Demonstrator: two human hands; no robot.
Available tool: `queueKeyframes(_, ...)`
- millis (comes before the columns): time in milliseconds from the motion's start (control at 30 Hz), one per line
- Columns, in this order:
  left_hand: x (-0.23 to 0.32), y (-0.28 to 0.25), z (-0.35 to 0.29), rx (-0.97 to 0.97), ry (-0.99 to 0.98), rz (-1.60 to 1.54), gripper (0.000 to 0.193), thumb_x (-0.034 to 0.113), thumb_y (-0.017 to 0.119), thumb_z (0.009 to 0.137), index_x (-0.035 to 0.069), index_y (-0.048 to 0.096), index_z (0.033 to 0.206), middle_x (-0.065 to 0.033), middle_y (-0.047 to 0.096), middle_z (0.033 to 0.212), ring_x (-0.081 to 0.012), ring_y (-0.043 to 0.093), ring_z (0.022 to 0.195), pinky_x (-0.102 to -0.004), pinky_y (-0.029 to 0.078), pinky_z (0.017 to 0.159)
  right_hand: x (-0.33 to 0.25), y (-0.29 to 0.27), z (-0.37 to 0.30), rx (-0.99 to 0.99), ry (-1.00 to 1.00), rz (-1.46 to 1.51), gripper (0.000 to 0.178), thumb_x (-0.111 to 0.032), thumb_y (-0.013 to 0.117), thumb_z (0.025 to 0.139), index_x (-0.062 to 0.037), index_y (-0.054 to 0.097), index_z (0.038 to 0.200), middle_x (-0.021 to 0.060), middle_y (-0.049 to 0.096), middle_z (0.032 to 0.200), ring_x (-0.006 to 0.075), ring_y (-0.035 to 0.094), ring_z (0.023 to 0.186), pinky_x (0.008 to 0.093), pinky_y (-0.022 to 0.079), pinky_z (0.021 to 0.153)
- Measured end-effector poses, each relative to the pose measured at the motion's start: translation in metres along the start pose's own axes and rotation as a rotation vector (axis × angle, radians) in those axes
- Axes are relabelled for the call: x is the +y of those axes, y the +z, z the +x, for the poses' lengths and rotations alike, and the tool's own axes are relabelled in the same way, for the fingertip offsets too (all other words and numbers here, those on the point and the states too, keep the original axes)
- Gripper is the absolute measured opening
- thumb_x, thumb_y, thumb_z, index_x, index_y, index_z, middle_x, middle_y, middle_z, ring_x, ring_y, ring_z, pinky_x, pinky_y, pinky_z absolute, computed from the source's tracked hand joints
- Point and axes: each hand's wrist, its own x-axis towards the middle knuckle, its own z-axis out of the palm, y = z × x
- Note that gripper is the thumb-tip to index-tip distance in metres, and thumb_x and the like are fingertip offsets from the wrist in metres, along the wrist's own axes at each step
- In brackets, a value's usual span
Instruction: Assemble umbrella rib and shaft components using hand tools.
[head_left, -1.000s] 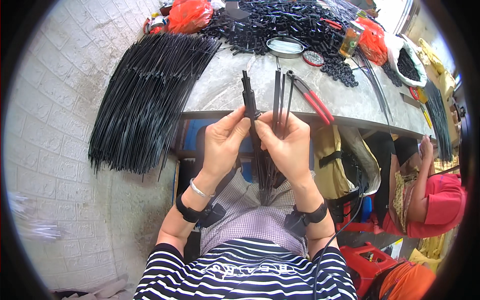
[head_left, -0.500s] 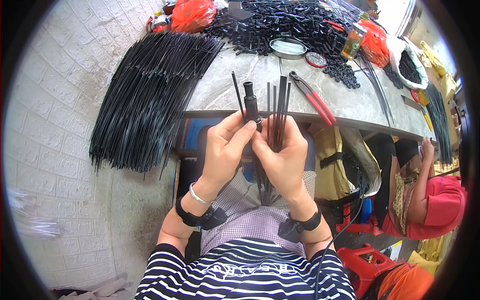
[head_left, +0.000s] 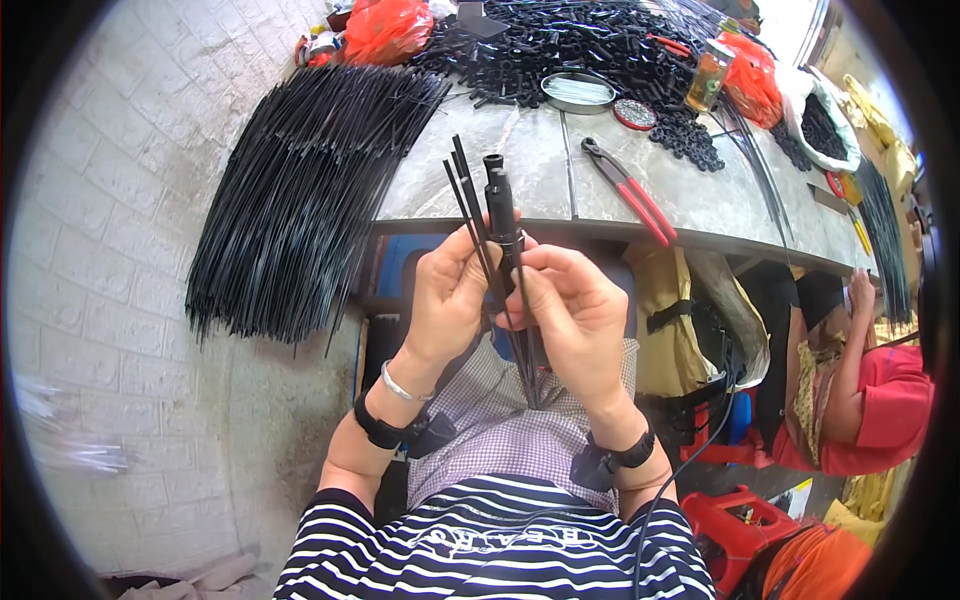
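Observation:
My left hand is closed around a black stepped tube, held upright just off the table's front edge. Several thin black rods stand up at this hand's fingertips, to the left of the tube. My right hand is closed, pinching a thin black rod beside the tube's ringed collar. Whether that rod's end touches the collar is too small to tell. The rods' lower ends converge toward the checked cloth on my lap. My fingers hide part of the tube's lower end.
A thick stack of black rods overhangs the table at left. Red-handled cutters lie right of centre. Behind are a round tin and heaped black tube parts. A co-worker in red sits at right.
Several rods that stood in my right hand are no longer upright there, while more now stand by my left fingers. My right fingers have come to the tube's collar, pinching one rod.

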Motion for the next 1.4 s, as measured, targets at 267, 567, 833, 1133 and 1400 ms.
queueKeyframes(267, -0.002, 0.004, -0.001, 0.071, 0.079, 0.116, 0.031, 0.007, 0.044, 0.099, 0.000, 0.053, 0.128, -0.0048, 0.066, 0.101, -0.0088, 0.063, 0.083, -0.0203, 0.052, 0.070, -0.002, -0.001, 0.013, 0.047, -0.488, -0.539, 0.016, 0.003, 0.068, 0.080, 0.0021, 0.067, 0.095, 0.0076, 0.062, 0.084, 0.0116, 0.066, 0.066, 0.0218, 0.053, 0.057)
queueKeyframes(567, -0.007, -0.003, 0.001, 0.040, 0.034, 0.003, 0.031, 0.006, 0.045, 0.098, 0.000, 0.052, 0.128, -0.0051, 0.064, 0.106, -0.0091, 0.062, 0.087, -0.0197, 0.050, 0.071, -0.001, -0.005, 0.020, 0.057, -0.357, -0.436, 0.011, 0.002, 0.068, 0.078, 0.0014, 0.066, 0.089, 0.0068, 0.063, 0.081, 0.0126, 0.066, 0.066, 0.0233, 0.053, 0.058)
queueKeyframes(833, 0.000, 0.000, 0.007, 0.023, -0.079, -0.093, 0.040, 0.022, 0.047, 0.100, -0.001, 0.046, 0.132, -0.0077, 0.061, 0.116, -0.0141, 0.060, 0.102, -0.0274, 0.048, 0.090, 0.006, -0.010, 0.033, 0.032, -0.242, -0.353, 0.011, 0.002, 0.070, 0.076, 0.0017, 0.063, 0.085, 0.0042, 0.062, 0.071, 0.0065, 0.060, 0.062, 0.0206, 0.048, 0.055)
queueKeyframes(1133, 0.007, 0.010, 0.000, -0.094, -0.015, -0.246, 0.049, 0.030, 0.051, 0.099, 0.000, 0.037, 0.135, -0.0090, 0.053, 0.121, -0.0167, 0.053, 0.113, -0.0309, 0.042, 0.098, 0.002, -0.010, 0.038, 0.003, -0.074, -0.219, 0.012, 0.001, 0.071, 0.075, 0.0015, 0.061, 0.083, 0.0021, 0.058, 0.065, 0.0042, 0.053, 0.057, 0.0193, 0.045, 0.054)
queueKeyframes(1400, 0.001, 0.014, 0.003, 0.140, 0.031, 0.042, 0.042, 0.033, 0.040, 0.102, -0.001, 0.047, 0.128, -0.0052, 0.059, 0.103, -0.0099, 0.056, 0.094, -0.0256, 0.045, 0.085, 0.017, -0.001, 0.029, 0.056, -0.315, -0.291, 0.017, 0.000, 0.073, 0.076, 0.0021, 0.067, 0.091, 0.0076, 0.063, 0.078, 0.0113, 0.064, 0.065, 0.0227, 0.052, 0.057)
